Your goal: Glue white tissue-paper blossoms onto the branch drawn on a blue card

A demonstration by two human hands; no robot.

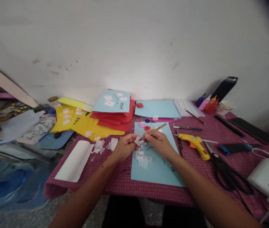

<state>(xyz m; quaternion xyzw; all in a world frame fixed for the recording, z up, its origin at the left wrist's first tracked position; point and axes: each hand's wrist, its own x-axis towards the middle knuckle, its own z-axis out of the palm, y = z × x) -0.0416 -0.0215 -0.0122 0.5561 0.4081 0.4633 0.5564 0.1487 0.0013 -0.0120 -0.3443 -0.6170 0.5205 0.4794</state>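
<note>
My left hand [125, 146] pinches a small scrap of white tissue paper [138, 140] above a light blue sheet [153, 175]. Between the fingers of my right hand [157, 141] is a slim light-brown wooden stick [161, 127], held like a pen, its lower end close to the scrap. Below my hands, a heap of torn white paper pieces [142, 159] lies on the blue sheet, which has black brush marks partly covered by my right arm. Red, pink and dark blue dabs of paint sit near the sheet's top edge.
Stacked red sheets [115, 122] carry a blue flower card [112, 106]; yellow sheets [84, 123] lie left. A folded white paper [73, 161] rests at front left. Rightward are a yellow glue gun [193, 144], black scissors [229, 174], paint bottles [210, 104] and a black flask [226, 88].
</note>
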